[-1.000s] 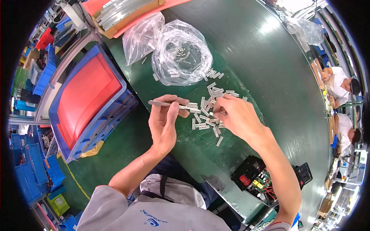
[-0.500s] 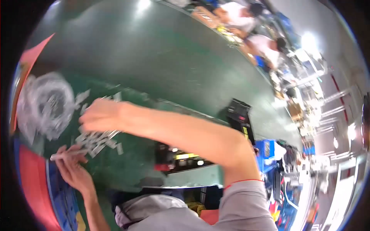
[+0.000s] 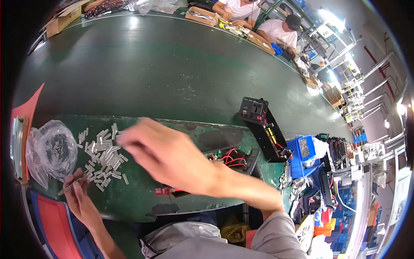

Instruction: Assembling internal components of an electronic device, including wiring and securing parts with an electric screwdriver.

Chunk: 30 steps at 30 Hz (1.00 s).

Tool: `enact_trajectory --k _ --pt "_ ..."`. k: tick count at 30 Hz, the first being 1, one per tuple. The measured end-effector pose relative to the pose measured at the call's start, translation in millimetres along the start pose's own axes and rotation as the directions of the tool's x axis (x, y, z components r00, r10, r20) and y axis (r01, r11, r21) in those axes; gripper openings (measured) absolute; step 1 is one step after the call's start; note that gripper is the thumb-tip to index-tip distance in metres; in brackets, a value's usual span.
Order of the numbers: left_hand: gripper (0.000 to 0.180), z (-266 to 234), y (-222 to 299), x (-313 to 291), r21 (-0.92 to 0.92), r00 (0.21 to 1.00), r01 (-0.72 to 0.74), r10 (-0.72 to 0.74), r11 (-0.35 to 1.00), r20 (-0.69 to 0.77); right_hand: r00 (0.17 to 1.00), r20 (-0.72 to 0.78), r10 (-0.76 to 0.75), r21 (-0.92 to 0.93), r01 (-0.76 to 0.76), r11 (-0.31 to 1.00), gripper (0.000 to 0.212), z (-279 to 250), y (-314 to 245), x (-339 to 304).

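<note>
Metal strips (image 3: 113, 160), the little silvery ones, are lying in a loose heap on the left part of the green desk (image 3: 125, 200), just right of a clear plastic bag (image 3: 55, 149) that's holding some small bits of its own. The left hand (image 3: 82, 202) is sitting at the near-left edge of the heap, fingers bunched together. They might be pinching something thin and greyish, but it's too small for me to tell. The right hand (image 3: 161, 159) is hovering just right of the strips and coming out blurry, so no clue whether those fingers are gripping anything.

My read is that the person is in the middle of handling strips one or a few at a time, with the left hand doing the keeping and the right hand doing the picking. The next move is probably calling for a fine fingertip pinch on a single strip, since they're overlapping quite a bit. The forearm is partly covering the opened device with red wires (image 3: 234, 160), so lifting clear of those looks sensible.
</note>
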<state>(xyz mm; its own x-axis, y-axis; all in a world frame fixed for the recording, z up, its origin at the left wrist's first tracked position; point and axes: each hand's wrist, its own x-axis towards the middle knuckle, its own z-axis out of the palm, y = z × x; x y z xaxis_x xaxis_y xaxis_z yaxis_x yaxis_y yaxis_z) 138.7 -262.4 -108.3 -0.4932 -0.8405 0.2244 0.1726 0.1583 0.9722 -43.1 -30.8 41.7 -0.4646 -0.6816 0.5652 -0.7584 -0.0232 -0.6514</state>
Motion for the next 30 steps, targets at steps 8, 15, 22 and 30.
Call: enact_trajectory --k 8,15,22,30 --pt "0.012 103.3 106.0 -32.0 -0.072 0.665 -0.178 0.174 0.981 0.727 0.853 -0.091 0.514 0.051 -0.511 0.858 0.018 -40.3 -34.9 -156.6" --pt "0.018 153.2 130.7 -73.6 0.1 0.438 0.122 -0.144 0.987 0.888 0.754 -0.218 0.62 0.073 -0.621 0.78 0.015 -40.0 -30.8 -189.7" --pt "0.016 166.9 125.1 -85.3 0.139 0.397 0.006 -0.13 0.99 0.909 0.771 -0.251 0.585 0.107 -0.579 0.808 0.013 -43.9 -20.4 -200.1" --pt "0.018 167.3 104.9 -98.6 0.095 0.41 -0.441 0.106 0.892 0.906 0.698 -0.42 0.58 0.009 -0.636 0.772 0.02 -41.8 -19.4 -217.1"
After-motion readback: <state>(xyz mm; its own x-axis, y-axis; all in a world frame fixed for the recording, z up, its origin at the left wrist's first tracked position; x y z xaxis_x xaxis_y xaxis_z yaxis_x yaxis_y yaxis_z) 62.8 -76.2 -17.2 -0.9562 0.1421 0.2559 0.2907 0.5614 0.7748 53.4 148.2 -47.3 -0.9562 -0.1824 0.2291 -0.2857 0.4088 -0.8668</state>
